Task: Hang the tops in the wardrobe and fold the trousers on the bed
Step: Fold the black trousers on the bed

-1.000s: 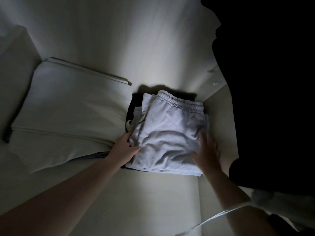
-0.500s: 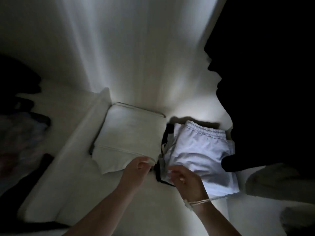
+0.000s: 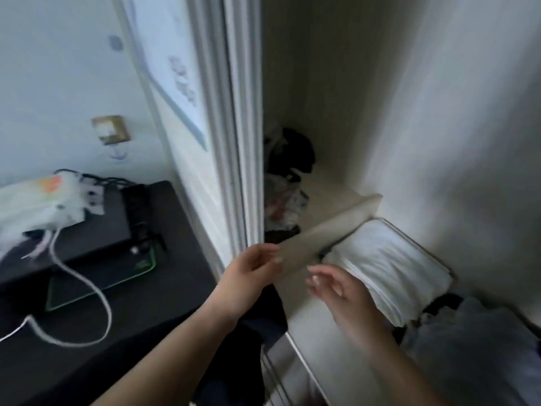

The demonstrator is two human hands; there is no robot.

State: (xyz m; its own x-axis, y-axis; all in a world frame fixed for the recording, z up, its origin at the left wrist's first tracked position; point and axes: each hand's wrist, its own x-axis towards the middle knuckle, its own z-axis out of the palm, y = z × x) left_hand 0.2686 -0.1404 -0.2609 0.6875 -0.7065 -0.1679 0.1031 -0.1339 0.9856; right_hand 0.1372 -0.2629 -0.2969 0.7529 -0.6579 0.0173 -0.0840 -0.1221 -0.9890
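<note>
**Both hands raised, both empty**

The left hand (image 3: pixel 248 272) is held with its fingers loosely curled, thumb toward the fingertips, gripping nothing. The right hand (image 3: pixel 339 291) hangs beside it (motion-blurred), fingers spread and relaxed. Both forearms are bare.

hands (image 3: pixel 292 276) motion-blurred | grey trousers (image 3: pixel 474 347) cut off right | dark heap (image 3: pixel 288 159) unclear

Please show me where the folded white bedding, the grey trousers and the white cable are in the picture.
folded white bedding (image 3: pixel 389 268): head view, on the middle of its top layer.
grey trousers (image 3: pixel 474 347): head view, on the grey cloth at lower right.
white cable (image 3: pixel 101 297): head view, on its loop over the dark desk.
</note>
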